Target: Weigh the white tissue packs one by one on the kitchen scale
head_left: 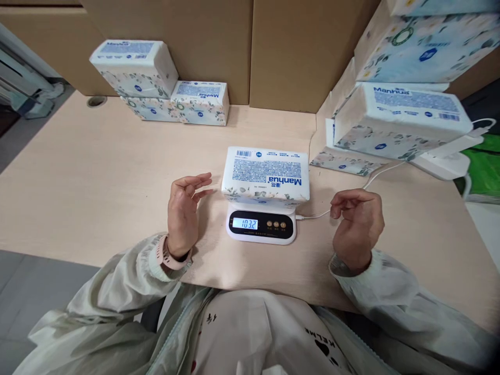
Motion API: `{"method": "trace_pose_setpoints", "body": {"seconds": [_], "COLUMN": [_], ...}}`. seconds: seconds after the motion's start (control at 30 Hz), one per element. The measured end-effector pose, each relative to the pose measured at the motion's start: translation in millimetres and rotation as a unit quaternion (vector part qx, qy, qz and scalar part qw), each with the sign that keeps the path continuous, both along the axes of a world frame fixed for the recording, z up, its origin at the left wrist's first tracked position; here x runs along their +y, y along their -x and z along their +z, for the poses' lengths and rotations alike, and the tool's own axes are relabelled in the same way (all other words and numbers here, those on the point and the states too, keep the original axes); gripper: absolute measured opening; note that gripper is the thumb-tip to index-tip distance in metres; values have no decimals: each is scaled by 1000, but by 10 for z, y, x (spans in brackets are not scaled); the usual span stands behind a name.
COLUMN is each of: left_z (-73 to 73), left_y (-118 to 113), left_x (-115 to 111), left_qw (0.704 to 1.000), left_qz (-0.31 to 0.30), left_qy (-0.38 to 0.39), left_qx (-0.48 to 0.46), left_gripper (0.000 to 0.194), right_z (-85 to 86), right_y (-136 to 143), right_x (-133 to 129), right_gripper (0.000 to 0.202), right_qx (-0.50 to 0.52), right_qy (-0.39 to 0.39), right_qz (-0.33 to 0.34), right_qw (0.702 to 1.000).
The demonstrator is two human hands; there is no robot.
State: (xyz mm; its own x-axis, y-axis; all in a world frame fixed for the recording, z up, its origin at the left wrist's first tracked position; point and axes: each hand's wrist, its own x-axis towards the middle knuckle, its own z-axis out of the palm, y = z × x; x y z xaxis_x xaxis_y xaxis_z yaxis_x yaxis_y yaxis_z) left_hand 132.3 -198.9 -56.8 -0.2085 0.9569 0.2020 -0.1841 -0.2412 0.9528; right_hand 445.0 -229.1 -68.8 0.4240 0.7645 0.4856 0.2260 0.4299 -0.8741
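Note:
A white and blue tissue pack marked "Manhua" lies on a white digital scale, its print upside down to me. Lit digits on the scale's display appear to read 103.2. To the left of the pack, my left hand is apart from it, palm turned inward and fingers loosely extended, holding nothing. My right hand hovers to the right of the scale with its fingers curved and apart, also with nothing in it. Neither hand touches the pack or the scale.
At the back left, several tissue packs are stacked against cardboard boxes. More tissue packs are piled at the right. A white cable runs from the scale past my right hand toward a white power strip. The table has a cable hole at back left.

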Motion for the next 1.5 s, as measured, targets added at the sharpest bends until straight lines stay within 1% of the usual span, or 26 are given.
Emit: {"method": "trace_pose_setpoints", "body": {"seconds": [0.07,0.3,0.53,0.8,1.07,1.23,1.37,1.5], "left_z": [-1,4,16,18,-4,-8,2,9], "left_y": [0,-6,-17,-19,-4,-9,-18,-32], "left_x": [3,6,-4,-13,-17,-23,-23,-23], "left_qw": [1000,999,1000,999,999,998,998,998], "left_qz": [-7,-24,-18,-15,-33,-44,-54,-59], "left_qy": [-3,-7,-5,-6,-16,-11,-11,-10], "left_qx": [-5,-22,-20,-30,-34,-35,-41,-26], "left_gripper": [43,43,42,41,36,37,34,34], "right_z": [-2,-18,-25,-20,-36,-28,-40,-40], "right_y": [-3,-4,2,1,-27,-31,-39,-31], "right_x": [5,7,-6,-26,-54,-63,-70,-66], "right_gripper": [35,46,51,52,52,45,47,46], "right_qx": [-2,-24,-26,-38,-76,-117,-117,-113], "right_qy": [-6,-10,-9,4,13,9,16,19], "right_qz": [3,1,7,13,17,33,48,51], "right_qw": [1000,1000,1000,999,997,993,992,992]}}
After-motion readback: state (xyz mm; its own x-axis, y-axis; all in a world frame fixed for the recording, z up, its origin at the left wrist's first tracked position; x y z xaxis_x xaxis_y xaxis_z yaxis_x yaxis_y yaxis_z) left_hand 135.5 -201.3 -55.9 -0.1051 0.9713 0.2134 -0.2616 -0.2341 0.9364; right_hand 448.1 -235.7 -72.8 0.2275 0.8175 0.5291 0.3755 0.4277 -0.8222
